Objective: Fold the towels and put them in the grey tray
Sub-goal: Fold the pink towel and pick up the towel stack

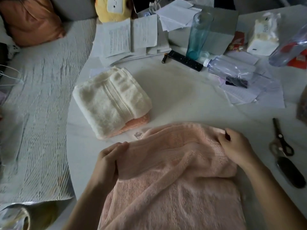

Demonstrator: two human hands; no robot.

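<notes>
A pink towel [174, 188] lies spread on the white table in front of me, its far edge doubled over towards me. My left hand [108, 165] pinches the folded edge at the towel's left side. My right hand [235, 146] grips the same edge at the right corner. Farther back on the left a folded cream towel [109, 100] rests on top of a folded pink towel [132, 125], whose edge shows beneath it. No grey tray can be made out for certain.
Scissors [280, 140] and a black oblong object [290, 173] lie at the right. Papers [129, 37], a remote [186, 60], a battery [164, 58] and plastic bottles [232, 68] crowd the back. A ribbed grey cover [38, 113] lies at the left.
</notes>
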